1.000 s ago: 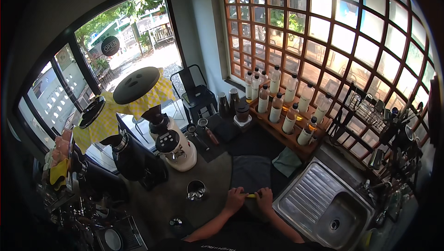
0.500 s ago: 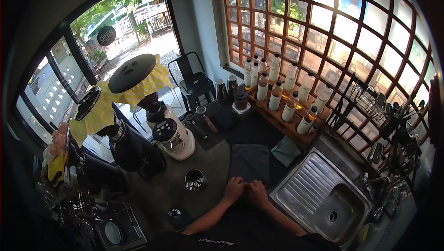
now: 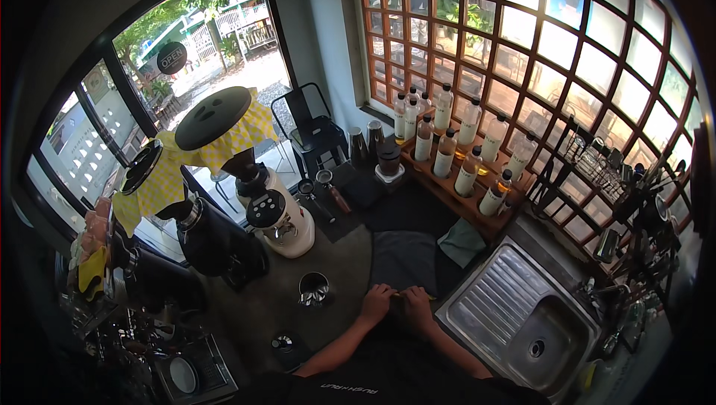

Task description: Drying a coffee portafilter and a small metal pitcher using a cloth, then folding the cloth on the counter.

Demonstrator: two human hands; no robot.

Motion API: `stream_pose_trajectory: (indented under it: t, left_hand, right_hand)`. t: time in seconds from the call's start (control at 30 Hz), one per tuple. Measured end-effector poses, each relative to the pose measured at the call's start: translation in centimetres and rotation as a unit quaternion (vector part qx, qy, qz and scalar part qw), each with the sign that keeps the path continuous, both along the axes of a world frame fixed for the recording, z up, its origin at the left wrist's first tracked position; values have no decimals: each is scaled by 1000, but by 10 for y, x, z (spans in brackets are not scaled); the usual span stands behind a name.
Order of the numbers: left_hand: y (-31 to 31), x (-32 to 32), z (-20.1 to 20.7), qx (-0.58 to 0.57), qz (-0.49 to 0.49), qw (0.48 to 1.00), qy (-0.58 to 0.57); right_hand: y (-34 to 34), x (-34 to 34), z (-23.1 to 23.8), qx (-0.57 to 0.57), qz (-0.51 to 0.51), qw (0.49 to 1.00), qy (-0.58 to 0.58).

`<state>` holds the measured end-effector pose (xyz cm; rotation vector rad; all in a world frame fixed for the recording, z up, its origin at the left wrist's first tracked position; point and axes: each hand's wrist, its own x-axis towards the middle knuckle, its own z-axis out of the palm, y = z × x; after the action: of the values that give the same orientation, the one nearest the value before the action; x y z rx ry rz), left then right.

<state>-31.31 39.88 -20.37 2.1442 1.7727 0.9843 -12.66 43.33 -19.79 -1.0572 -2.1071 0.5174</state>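
Observation:
My left hand [image 3: 377, 300] and my right hand [image 3: 417, 303] are close together at the counter's front edge. Both have curled fingers, with the fingertips nearly meeting. A small yellowish bit shows by the fingers, too small to name. Just beyond the hands lies a folded dark grey cloth [image 3: 403, 257]; whether the fingertips touch its near edge is hard to make out. A grey-green cloth [image 3: 462, 243] lies to its right. Left of my left hand stands a shiny metal cup [image 3: 314, 289].
On the right is a steel sink [image 3: 498, 289] with a ribbed drainboard. Behind the cloths, a wooden rack [image 3: 477, 211] holds several bottles. A white coffee grinder [image 3: 291, 230], dark grinders [image 3: 216, 245] and portafilters [image 3: 328, 189] stand left. A small scale with a container [image 3: 388, 162] sits at the back.
Both hands have shifted very slightly, and a small yellowish bit now shows beside the right fingers. The cloths and the metal cup look the same.

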Motion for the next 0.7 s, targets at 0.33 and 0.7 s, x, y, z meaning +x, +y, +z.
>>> stream_pose_trajectory:
  t: [0.33, 0.7]
  left_hand:
    - [-3, -2, 0, -4, -3, 1000, -11]
    - [-4, 1, -1, -5, 14, 1000, -27]
  right_hand:
    - [1, 1, -5, 13, -7, 1000, 5]
    - [1, 4, -8, 4, -1, 1000, 6]
